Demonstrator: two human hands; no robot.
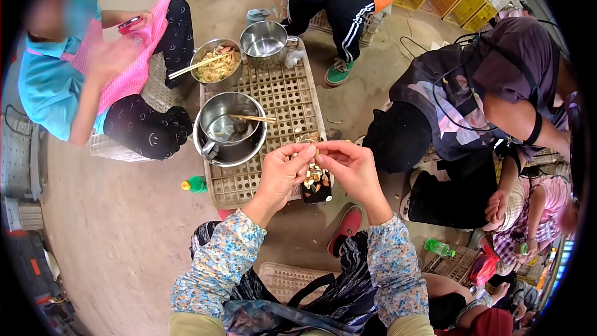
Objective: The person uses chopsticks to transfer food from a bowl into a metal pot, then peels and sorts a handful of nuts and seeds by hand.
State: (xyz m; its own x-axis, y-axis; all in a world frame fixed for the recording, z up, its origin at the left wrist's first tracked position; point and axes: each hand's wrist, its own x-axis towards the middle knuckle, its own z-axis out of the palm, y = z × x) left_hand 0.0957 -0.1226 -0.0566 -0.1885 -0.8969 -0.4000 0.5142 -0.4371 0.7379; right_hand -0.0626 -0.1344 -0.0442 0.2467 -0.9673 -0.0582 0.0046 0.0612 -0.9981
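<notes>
My left hand [280,171] and my right hand [351,168] meet over the near right edge of an upturned plastic crate [286,96]. Their thumbs and forefingers pinch a small tan piece [317,151] that looks like a seed or nut; its exact kind is too small to tell. Just below my fingers, several pale and brown seeds or shells [316,180] lie on a dark, flat rectangular thing [318,195], partly covered by my hands.
On the crate stand a noodle pot [217,65] with chopsticks, a steel pot [264,40] and another pot [230,121] in a bowl. A green bottle [198,184] stands at the left. People sit left, ahead and right; a black cap [398,137] is near my right hand.
</notes>
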